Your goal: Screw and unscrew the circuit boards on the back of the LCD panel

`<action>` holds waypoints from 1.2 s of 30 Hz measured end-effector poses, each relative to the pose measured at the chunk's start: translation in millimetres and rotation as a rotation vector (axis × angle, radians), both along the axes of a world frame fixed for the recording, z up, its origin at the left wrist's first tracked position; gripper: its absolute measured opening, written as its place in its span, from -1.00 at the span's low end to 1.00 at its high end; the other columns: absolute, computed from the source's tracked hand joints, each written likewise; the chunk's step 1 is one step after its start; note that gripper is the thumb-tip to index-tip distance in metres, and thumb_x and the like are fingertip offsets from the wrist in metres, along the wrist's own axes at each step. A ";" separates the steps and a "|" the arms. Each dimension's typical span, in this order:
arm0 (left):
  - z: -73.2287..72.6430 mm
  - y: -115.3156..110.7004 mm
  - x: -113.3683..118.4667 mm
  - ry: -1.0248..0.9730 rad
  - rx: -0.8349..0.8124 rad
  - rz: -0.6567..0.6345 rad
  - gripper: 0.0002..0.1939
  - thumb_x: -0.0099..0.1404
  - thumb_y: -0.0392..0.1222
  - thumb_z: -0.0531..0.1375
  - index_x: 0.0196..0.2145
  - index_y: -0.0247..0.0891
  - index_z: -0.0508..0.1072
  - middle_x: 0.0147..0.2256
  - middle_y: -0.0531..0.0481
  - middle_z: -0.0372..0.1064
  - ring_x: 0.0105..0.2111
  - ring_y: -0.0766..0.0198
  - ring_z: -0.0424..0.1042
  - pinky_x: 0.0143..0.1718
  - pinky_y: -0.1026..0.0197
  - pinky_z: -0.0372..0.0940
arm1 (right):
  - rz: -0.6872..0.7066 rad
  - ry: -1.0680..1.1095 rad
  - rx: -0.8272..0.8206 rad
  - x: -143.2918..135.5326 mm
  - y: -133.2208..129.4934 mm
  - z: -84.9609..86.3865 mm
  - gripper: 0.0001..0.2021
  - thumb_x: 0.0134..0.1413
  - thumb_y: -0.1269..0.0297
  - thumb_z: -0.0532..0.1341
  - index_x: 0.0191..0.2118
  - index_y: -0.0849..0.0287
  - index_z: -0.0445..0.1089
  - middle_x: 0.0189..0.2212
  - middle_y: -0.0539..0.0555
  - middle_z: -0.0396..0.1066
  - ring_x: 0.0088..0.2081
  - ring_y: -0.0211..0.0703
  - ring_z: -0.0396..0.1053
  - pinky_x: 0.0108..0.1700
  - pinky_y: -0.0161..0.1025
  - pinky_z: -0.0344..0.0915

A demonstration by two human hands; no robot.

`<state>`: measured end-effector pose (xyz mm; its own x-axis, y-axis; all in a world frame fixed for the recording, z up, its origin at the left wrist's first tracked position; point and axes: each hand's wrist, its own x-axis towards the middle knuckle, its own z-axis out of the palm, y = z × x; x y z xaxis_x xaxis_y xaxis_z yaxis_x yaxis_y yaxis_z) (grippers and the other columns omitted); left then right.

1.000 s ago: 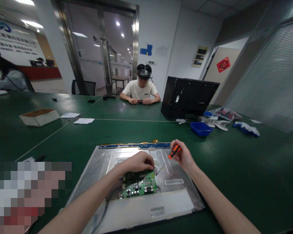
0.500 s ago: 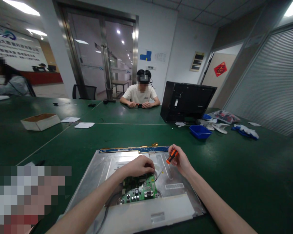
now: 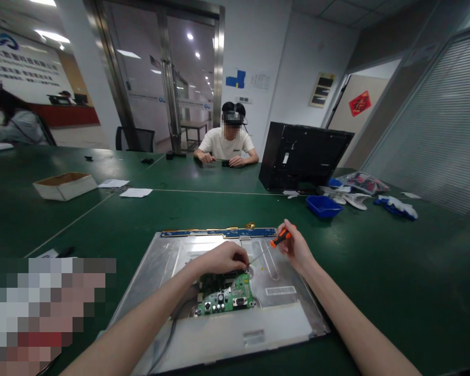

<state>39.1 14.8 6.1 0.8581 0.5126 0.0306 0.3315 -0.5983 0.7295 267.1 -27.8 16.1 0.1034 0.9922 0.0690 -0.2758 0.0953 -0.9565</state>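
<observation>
A flat metal display panel lies on the table before me, with a green circuit board on its middle. My right hand grips an orange and black screwdriver by its handle, to the right of the board. Its thin shaft slants down and left, and the tip comes close to the fingertips of my left hand. That hand is closed over the board's top edge, its fingers bent down; what they pinch, if anything, is hidden. Along the panel's far edge runs a narrow blue circuit strip.
Beyond the panel stand a blue tray and a black monitor, with gloves to their right. An open cardboard box and papers are at the left. Across the table sits a person.
The screwdriver has swung flatter, and its tip has shifted from the board's right side up to my left fingertips. My right hand has moved slightly right. My left hand stays at the board.
</observation>
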 end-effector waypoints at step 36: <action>-4.7 5.1 0.0 -0.042 -0.159 -0.029 -0.89 0.14 -0.25 0.28 -0.36 -0.28 0.61 -0.42 0.01 0.54 -0.41 0.27 0.44 -0.34 0.34 0.23 | 0.317 -1.355 0.547 -59.0 -16.9 93.2 -0.76 0.03 0.42 0.15 -0.17 0.11 0.12 -0.43 -0.05 0.31 -0.44 -0.27 0.25 -0.41 -0.32 0.09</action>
